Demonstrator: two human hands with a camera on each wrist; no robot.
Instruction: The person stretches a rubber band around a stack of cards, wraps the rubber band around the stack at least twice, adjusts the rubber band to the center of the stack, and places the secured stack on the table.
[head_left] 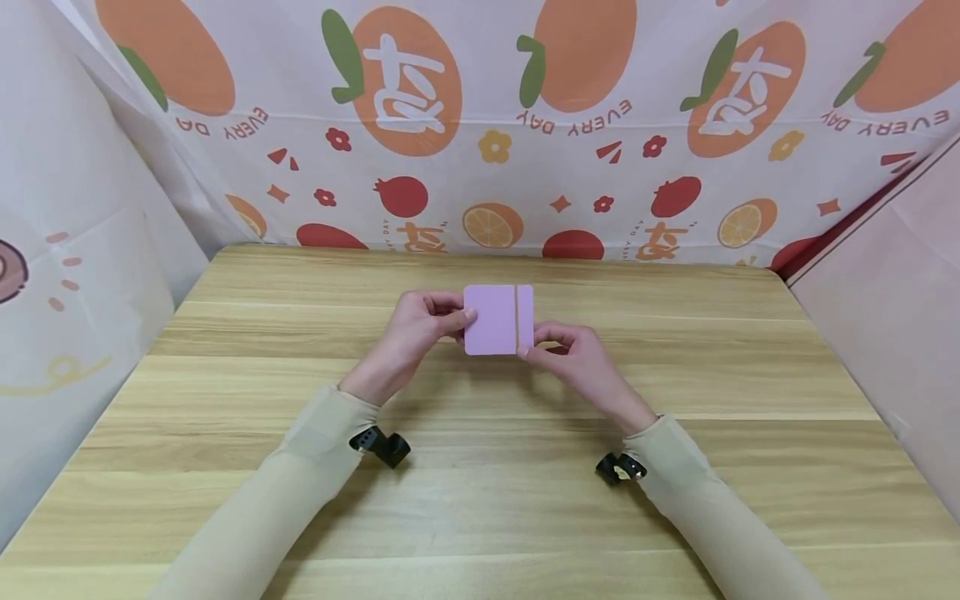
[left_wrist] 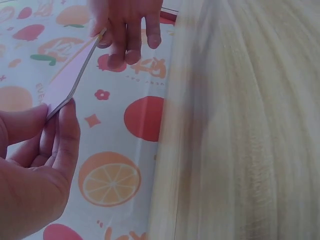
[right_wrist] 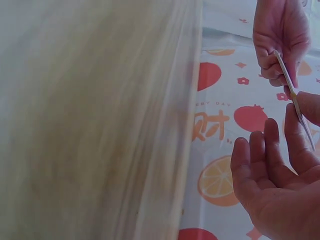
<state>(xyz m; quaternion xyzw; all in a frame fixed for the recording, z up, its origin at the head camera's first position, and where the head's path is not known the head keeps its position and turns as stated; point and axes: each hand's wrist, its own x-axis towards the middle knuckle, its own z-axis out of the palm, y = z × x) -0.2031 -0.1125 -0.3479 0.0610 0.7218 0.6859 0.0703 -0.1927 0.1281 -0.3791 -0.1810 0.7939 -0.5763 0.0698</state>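
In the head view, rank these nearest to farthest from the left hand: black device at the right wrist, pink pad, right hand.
1. Pink pad: left edge held in the left hand.
2. Right hand: at the pad's lower right corner.
3. Black device: lower right, at the right cuff.

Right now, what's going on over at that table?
Someone is holding a flat pink-purple square up above the wooden table with both hands. The left hand pinches its left edge; the right hand pinches near its lower right corner, by the end of a thin tan band crossing the square.
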